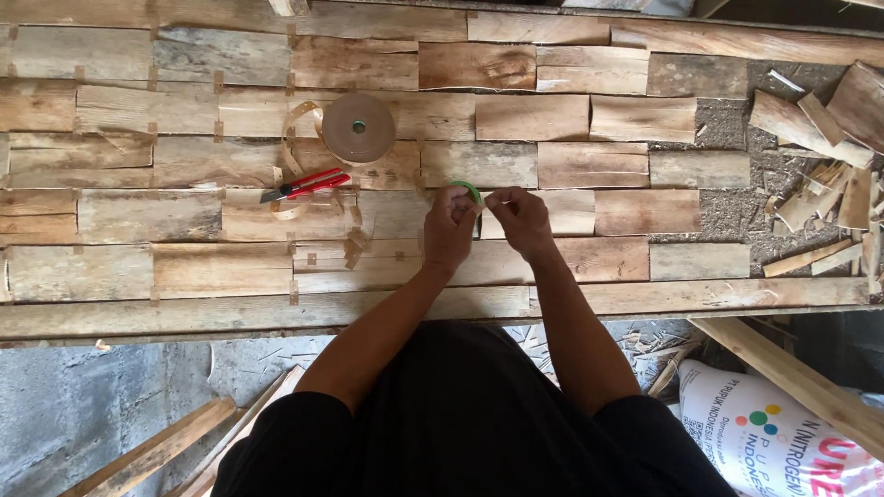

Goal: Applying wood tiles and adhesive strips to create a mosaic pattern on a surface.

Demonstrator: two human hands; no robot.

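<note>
My left hand [448,225] and my right hand [518,218] meet over rows of thin wood veneer pieces [534,118] laid edge to edge on a workbench. The left hand pinches a small green roll of tape [469,189], only its upper arc showing above the fingers. The right hand's fingertips touch the roll's right side, pinched as if on the tape end; the tape strip itself is too small to make out. A larger brown paper tape roll [358,127] lies flat to the upper left. Red-handled cutters [304,185] lie beside it.
Loose veneer scraps [829,184] pile up at the right end of the bench. A long wooden rail [276,313] forms the near edge. Below are wood slats [157,451] on concrete at left, a printed white sack [764,442] and a beam [792,377] at right.
</note>
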